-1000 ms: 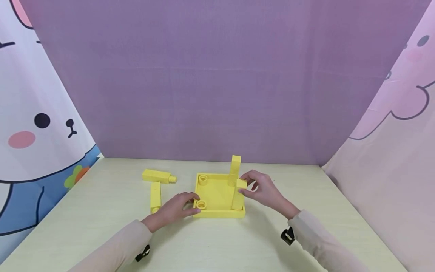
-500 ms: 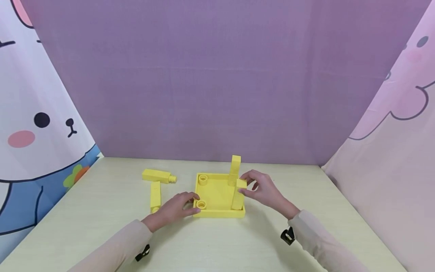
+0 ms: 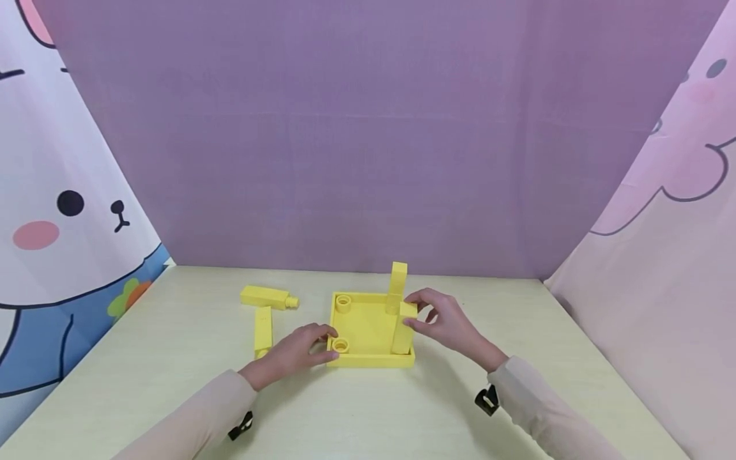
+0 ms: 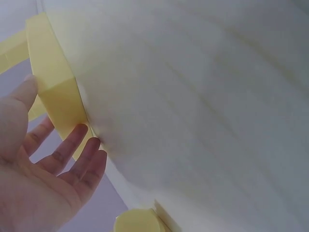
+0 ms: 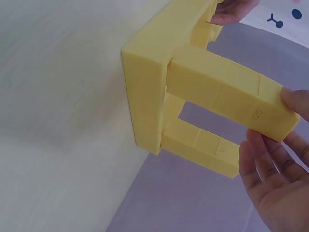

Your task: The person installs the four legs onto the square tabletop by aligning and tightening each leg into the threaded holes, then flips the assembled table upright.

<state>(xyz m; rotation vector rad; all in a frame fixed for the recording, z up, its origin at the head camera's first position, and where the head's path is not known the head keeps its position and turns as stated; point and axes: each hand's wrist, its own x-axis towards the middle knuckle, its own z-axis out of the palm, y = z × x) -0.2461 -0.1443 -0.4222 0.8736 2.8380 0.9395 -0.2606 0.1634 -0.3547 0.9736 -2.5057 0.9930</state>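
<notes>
A small yellow tabletop [image 3: 368, 327], its raised rim facing up, lies on the table with round sockets [image 3: 340, 345] at its left corners. Two yellow legs stand upright at its right corners: a far leg [image 3: 398, 281] and a near leg [image 3: 404, 335]. My right hand [image 3: 448, 321] pinches the near leg by its upper end, thumb on one side and fingers on the other; the right wrist view shows number marks on this leg [image 5: 217, 92]. At the near left corner, my left hand [image 3: 296, 353] holds the tabletop's edge [image 4: 55, 77] between thumb and fingers.
Two loose yellow legs lie left of the tabletop, one crosswise [image 3: 266, 297] with its peg end pointing right, the other lengthwise [image 3: 262, 332] beside my left hand. A purple cloth [image 3: 356, 140] hangs behind the pale table [image 3: 368, 415], with printed cloths on both sides.
</notes>
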